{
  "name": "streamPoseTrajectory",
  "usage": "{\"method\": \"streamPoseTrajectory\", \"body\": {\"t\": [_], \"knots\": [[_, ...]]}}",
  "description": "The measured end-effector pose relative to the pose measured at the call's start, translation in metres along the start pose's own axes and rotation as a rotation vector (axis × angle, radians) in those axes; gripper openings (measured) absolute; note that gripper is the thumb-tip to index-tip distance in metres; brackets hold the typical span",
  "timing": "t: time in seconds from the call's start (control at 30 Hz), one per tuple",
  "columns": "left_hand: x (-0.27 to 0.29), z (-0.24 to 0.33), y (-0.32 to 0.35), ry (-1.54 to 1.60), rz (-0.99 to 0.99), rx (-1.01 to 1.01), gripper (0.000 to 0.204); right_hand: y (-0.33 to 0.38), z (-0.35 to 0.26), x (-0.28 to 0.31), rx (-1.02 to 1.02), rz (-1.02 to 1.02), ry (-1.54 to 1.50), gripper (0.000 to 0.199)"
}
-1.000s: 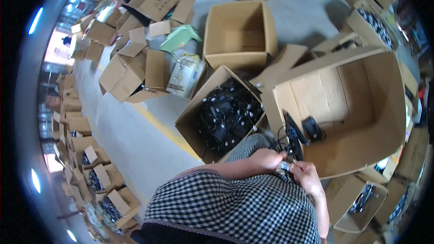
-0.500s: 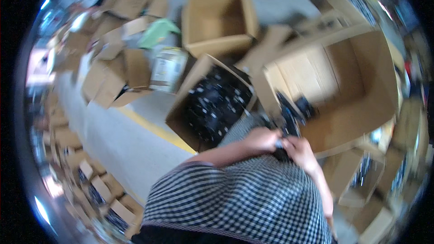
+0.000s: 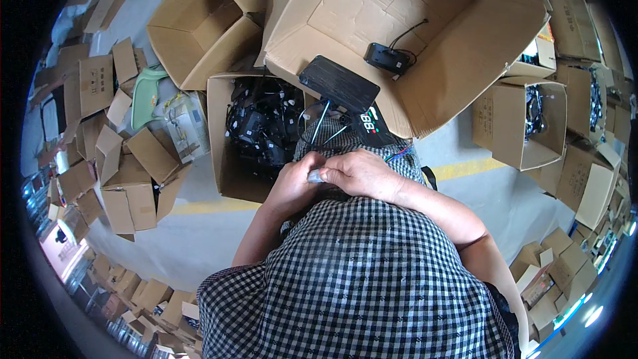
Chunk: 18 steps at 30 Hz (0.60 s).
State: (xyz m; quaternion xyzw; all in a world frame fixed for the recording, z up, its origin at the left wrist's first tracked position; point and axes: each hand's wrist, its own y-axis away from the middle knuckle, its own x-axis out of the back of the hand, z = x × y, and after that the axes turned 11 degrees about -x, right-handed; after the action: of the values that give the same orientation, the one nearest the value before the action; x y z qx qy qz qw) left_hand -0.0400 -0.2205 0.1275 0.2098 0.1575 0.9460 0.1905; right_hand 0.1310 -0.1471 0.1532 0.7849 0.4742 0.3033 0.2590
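Observation:
My left hand [image 3: 292, 181] and my right hand [image 3: 364, 173] meet in my lap, both closed, fingers bent around a small pale grey piece [image 3: 315, 176]. Its kind is hard to make out. Just beyond them, a flat black rectangular panel [image 3: 340, 84] rests by the large carton's near edge. Below it lies a black display panel [image 3: 376, 126] with white digits and coloured marks. White and black cables [image 3: 321, 121] run from near these panels toward my fingers. Thin coloured wires [image 3: 400, 153] show beside my right hand.
Ahead stands a large open carton [image 3: 458, 73] with a black corded device [image 3: 387, 58] inside. At left, another carton [image 3: 226, 183] holds many black corded parts [image 3: 262, 119]. A green plastic piece [image 3: 143, 98] and several more cartons surround me. A yellow line [image 3: 465, 169] crosses the floor.
My view has turned to the right and steadied, so the cartons appear shifted. Both hands remain together in my lap. The two black panels now show clearly beyond them.

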Motion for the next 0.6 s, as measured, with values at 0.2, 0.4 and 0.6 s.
{"method": "streamPoseTrajectory", "body": {"t": [0.2,0.4,0.6], "knots": [[-0.015,0.008,-0.001,-0.045,-0.019,0.053,0.025,-0.001,0.022,-0.002,0.105,0.021,0.045,0.026],[0.007,0.040,0.006,-0.079,-0.062,0.240,0.017,0.011,0.041,0.021,0.224,0.027,-0.035,0.029],[0.087,0.076,0.040,-0.032,0.259,0.463,0.013,0.028,0.090,0.050,0.107,0.261,-0.336,0.031]]}}
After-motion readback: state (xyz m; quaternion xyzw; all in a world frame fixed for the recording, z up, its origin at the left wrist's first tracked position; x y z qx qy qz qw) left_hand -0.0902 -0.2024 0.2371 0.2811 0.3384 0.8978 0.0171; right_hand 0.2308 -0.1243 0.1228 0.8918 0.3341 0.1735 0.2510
